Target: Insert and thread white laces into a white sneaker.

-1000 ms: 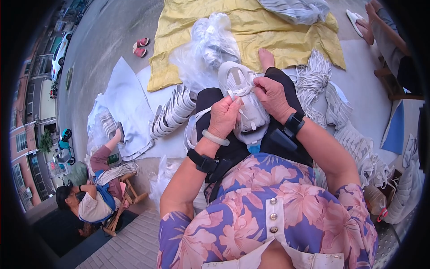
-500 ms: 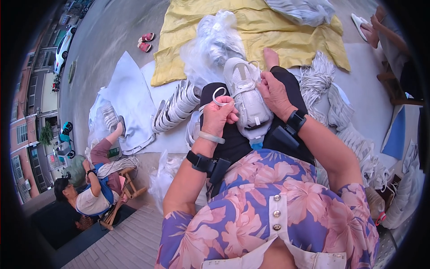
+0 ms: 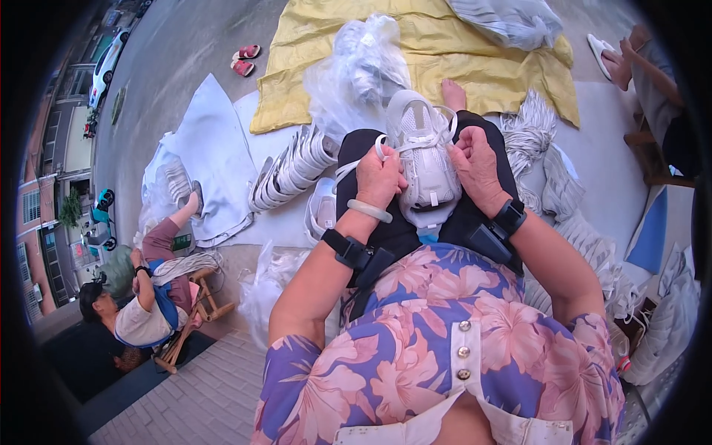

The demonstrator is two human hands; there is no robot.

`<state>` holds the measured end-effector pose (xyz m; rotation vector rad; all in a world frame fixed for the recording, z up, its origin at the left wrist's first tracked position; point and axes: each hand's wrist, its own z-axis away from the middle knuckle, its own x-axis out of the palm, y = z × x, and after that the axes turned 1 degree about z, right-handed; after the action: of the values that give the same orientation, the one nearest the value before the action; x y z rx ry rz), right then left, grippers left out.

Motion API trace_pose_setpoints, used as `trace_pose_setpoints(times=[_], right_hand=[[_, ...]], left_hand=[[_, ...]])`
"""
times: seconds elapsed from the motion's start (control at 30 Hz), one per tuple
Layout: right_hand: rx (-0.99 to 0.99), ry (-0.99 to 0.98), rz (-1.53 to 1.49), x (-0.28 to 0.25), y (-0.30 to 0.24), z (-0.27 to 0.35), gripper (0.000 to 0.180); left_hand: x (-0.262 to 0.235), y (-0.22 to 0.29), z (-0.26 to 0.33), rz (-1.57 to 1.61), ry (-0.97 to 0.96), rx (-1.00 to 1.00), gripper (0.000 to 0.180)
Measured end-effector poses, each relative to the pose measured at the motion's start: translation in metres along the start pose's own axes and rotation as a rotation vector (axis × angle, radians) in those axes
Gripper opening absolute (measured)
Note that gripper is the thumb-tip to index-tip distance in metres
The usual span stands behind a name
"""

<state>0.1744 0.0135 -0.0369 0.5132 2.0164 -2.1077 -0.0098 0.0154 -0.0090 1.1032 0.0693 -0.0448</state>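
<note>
White shoe between your thighs. Left hand: fingers pinching lace. Right hand: beside shoe, cannot tell grip. Hands now wider apart than second ago, leaving laced front uncovered.

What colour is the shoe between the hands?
The shoe is white to pale grey, best in the head view.

Left hand curled in a pinch; right hand opposite, likewise pinching. Both forearms angle forward and inward, elbows bent, the hands apart.
</note>
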Motion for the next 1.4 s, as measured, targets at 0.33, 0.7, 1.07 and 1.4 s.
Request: trace_pose_setpoints(times=[0.33,0.7,1.07,1.4], right_hand=[[-0.808,-0.235,0.642,0.002,-0.038,-0.007,0.028],[-0.619,-0.232,0.416,0.015,-0.024,-0.024,0.036],[-0.575,-0.25,0.328,0.016,-0.022,-0.024,0.039],[-0.386,-0.263,0.109,0.002,-0.022,-0.018,0.022]], left_hand=[[0.003,-0.006,-0.004,-0.094,0.082,0.23,0.011],[-0.001,0.0,-0.015,-0.164,0.086,0.23,0.011],[0.004,0.009,-0.03,-0.838,0.058,0.618,0.012],[-0.002,0.025,0.011,-0.919,0.108,0.479,0.035]])
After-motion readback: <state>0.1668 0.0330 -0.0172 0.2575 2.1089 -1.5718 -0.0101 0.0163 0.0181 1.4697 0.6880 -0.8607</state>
